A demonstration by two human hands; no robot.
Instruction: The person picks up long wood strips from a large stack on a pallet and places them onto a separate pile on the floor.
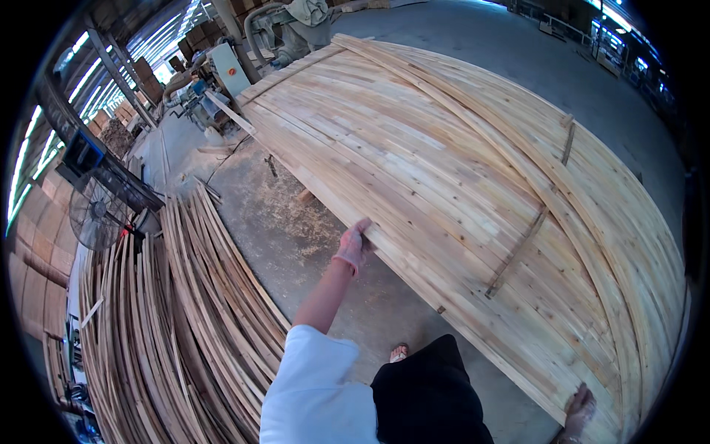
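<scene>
Long pale wooden planks (444,200) lie side by side in a broad layer to my right. My left hand (353,248), in what looks like a thin pale glove, is closed over the near edge of the outermost plank (414,275), about halfway along. Farther toward the lower right, my right hand (580,409) grips the same plank near its close end. Its fingers are curled, and their undersides are hidden. Two long loose strips (510,152) lie across the top of the layer.
A bundle of thin wood strips (177,318) covers the floor at left, beside a standing fan (97,211). Sawdust (296,214) lies under the near edge. A machine with a grey control box (228,70) stands at the far end. Dark crosspieces (518,251) show between planks.
</scene>
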